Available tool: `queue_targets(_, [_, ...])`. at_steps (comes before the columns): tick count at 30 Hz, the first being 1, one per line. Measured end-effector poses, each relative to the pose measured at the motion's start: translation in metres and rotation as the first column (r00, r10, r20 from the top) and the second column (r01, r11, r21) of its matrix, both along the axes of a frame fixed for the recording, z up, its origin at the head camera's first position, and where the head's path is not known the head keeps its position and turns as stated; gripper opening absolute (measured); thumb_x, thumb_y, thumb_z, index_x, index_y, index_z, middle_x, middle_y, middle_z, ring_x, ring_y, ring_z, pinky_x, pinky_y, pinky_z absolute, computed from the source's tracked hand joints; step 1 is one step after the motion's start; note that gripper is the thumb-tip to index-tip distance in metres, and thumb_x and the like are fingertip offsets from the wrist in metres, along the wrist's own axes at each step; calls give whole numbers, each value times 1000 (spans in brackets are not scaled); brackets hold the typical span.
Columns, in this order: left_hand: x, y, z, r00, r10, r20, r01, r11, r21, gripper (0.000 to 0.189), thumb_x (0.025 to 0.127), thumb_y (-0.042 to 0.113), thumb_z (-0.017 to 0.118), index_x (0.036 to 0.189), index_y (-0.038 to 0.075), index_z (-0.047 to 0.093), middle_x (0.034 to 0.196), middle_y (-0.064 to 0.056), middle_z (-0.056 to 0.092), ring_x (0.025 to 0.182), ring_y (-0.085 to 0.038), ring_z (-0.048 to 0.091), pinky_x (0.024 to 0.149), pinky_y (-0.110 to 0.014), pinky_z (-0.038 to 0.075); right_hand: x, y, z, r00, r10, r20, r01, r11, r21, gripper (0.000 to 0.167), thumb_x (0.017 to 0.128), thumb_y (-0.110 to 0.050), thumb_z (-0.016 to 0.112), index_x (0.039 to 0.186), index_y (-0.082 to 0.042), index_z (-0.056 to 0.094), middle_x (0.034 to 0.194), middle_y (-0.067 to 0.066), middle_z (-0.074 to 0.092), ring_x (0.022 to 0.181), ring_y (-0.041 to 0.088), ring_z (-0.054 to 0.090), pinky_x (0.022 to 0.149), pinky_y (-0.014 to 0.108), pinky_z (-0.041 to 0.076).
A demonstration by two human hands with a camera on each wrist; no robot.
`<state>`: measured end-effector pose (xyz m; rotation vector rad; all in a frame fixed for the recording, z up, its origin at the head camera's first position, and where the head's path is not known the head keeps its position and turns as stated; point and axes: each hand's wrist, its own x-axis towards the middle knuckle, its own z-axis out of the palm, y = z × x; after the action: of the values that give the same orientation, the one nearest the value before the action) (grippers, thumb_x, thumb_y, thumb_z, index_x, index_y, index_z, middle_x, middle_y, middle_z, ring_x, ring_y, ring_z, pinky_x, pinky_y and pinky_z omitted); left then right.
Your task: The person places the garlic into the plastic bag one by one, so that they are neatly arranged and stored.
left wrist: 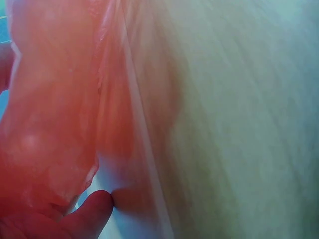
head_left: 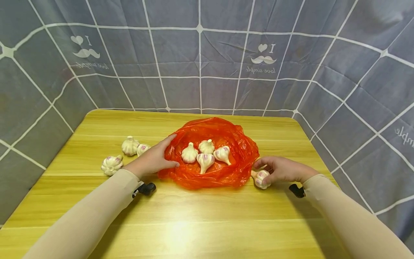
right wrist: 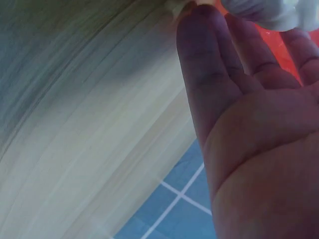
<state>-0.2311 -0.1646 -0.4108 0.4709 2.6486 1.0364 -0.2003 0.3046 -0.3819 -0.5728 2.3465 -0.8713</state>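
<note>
Four white, purple-streaked garlic bulbs (head_left: 205, 160) are now cradled in a crumpled, translucent red plastic bag (head_left: 207, 182) on the yellow wood-grain table (head_left: 194, 223). In the head view, its left side is touched by the left hand (head_left: 152, 158), thumb and fingers spread; just right, a loose bulb (head_left: 261, 179) is being pinched by the right hand (head_left: 286, 169). Three more bulbs (head_left: 111, 165) are seen left. In the left wrist view, red plastic is flanked by thumb and finger. In the right wrist view, the loose bulb is met by fingers.
</note>
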Motion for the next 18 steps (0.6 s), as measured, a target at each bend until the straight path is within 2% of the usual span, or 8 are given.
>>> queue_targets(6, [-1,0,-1,1000,-2,0,2,1000,1,111,88,38,85,171,31,11,173,-16,28,151,-47,41,121,-67,37,-1,-1,-1,1000,19,24,-20,1000,21,56,85,-18,87,136,-5,67,133,12,69,112,21,60,94,19,51])
queue_targets(11, [-1,-1,-1,1000,0,5,0,1000,7,112,88,37,85,171,31,10,174,-16,27,151,-47,41,121,-67,36,-2,-2,-2,999,9,46,-11,999,39,49,85,-17,87,131,-8,70,122,7,72,102,19,62,88,20,53])
queue_targets(18, [-1,-1,-2,1000,1,2,-1,1000,9,111,88,37,84,171,31,11,173,-17,28,151,-47,41,121,-67,37,-2,-2,3,1000,14,28,-16,998,68,44,85,-19,87,126,-12,73,110,2,73,96,18,62,84,23,54])
